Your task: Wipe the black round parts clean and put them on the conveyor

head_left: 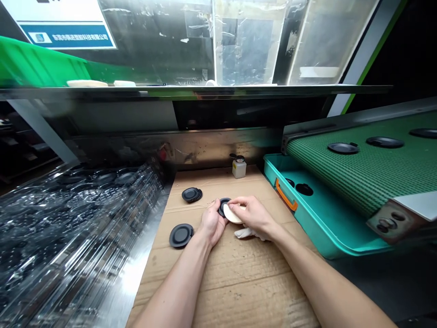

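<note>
My left hand (212, 222) is closed round the edge of a black round lid (224, 206), held above the cardboard. My right hand (254, 213) pinches a cream-coloured round pad (232, 215), which overlaps the lid's right side. A crumpled white cloth (243, 233) lies under my right hand; whether the hand touches it I cannot tell. Left of my left hand, a black round lid (181, 235) rests on the cardboard, and a small stack of black lids (191, 194) sits farther back.
A small white bottle (239, 168) stands at the back of the cardboard (239, 291). To the right, a teal bin (327, 228) holds black lids beneath a green conveyor belt (341, 171) carrying more. Stacked clear plastic trays (78, 232) fill the left. A metal shelf (191, 93) crosses above.
</note>
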Available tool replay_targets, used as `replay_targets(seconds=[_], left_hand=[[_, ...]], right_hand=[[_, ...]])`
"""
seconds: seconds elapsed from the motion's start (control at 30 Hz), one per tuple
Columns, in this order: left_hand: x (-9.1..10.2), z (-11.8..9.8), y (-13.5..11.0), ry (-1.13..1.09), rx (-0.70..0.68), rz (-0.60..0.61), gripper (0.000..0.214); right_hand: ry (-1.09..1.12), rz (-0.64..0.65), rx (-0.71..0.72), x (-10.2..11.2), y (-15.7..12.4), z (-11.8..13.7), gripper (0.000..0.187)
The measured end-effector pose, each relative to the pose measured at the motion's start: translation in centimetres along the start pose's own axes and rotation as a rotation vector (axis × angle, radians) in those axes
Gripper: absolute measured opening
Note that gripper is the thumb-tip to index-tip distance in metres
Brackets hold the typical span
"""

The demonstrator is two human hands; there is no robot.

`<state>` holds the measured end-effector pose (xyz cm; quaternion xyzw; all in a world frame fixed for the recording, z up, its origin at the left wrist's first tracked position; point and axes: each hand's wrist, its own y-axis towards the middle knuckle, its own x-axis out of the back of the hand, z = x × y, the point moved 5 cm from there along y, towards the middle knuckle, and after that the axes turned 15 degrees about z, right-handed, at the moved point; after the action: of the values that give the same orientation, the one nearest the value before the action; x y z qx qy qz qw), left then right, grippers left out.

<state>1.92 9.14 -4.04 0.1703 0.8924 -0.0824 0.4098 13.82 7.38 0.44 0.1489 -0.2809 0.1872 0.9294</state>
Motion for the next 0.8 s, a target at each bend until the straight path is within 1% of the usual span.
replay_targets(seconds=[0.07, 0.17, 0.23, 0.27, 0.33, 0.37, 0.43, 0.47, 0.5, 0.57, 0.63, 0.67, 0.7, 0.73, 0.8], left_hand=[[-0.3, 0.1, -0.2, 0.033, 0.017, 0.046, 0.018], [-0.5, 0.3, -0.3, 0.064, 0.058, 0.072, 0.019], [-0.3, 0.2, -0.3, 0.064, 0.052, 0.043, 0.019], [-0.2, 0.2, -0.3, 0.062, 0.046, 0.025, 0.019], [0.0, 0.1, -0.2, 0.059, 0.035, -0.002, 0.02], [0.0, 0.1, -0.2, 0.057, 0.029, -0.007, 0.021], [0.0, 0.2, -0.2, 0.052, 0.006, -0.003, 0.021], [0.0, 0.2, -0.1, 0.049, -0.009, 0.004, 0.02], [-0.1, 0.2, -0.1, 0.05, -0.02, 0.016, 0.019], [-0.1, 0.2, -0.1, 0.057, -0.023, 0.025, 0.018], [0.0, 0.2, -0.1, 0.064, -0.007, 0.014, 0.019], [0.0, 0.2, -0.2, 0.068, 0.001, 0.004, 0.019], [0.0, 0.2, -0.2, 0.072, 0.006, -0.004, 0.02], [-0.1, 0.2, -0.3, 0.076, 0.005, -0.007, 0.02], [-0.2, 0.1, -0.3, 0.087, -0.023, 0.007, 0.02]], right_hand=[[0.029, 0.034, 0.011, -0.4, 0.2, 0.1, 0.029], [0.001, -0.054, -0.056, 0.2, 0.3, -0.9, 0.03], [-0.071, -0.112, -0.127, 0.9, 0.2, -1.6, 0.03], [-0.108, -0.12, -0.157, 1.2, 0.1, -1.8, 0.03], [-0.162, -0.089, -0.197, 1.3, -0.1, -1.8, 0.028], [-0.169, -0.048, -0.2, 1.1, -0.2, -1.7, 0.027], [-0.142, 0.04, -0.166, 0.3, -0.2, -1.0, 0.027], [-0.122, 0.059, -0.133, 0.0, -0.2, -0.6, 0.028], [-0.112, 0.049, -0.108, -0.1, -0.2, -0.2, 0.029], [-0.149, -0.044, -0.128, 0.2, -0.2, 0.2, 0.031], [-0.244, -0.121, -0.23, 0.8, -0.4, 0.0, 0.031], [-0.289, -0.124, -0.284, 1.1, -0.5, -0.2, 0.031], [-0.319, -0.103, -0.317, 1.2, -0.6, -0.3, 0.03], [-0.33, -0.064, -0.319, 1.2, -0.6, -0.4, 0.029], [-0.306, 0.013, -0.257, 0.8, -0.5, -0.1, 0.027]])
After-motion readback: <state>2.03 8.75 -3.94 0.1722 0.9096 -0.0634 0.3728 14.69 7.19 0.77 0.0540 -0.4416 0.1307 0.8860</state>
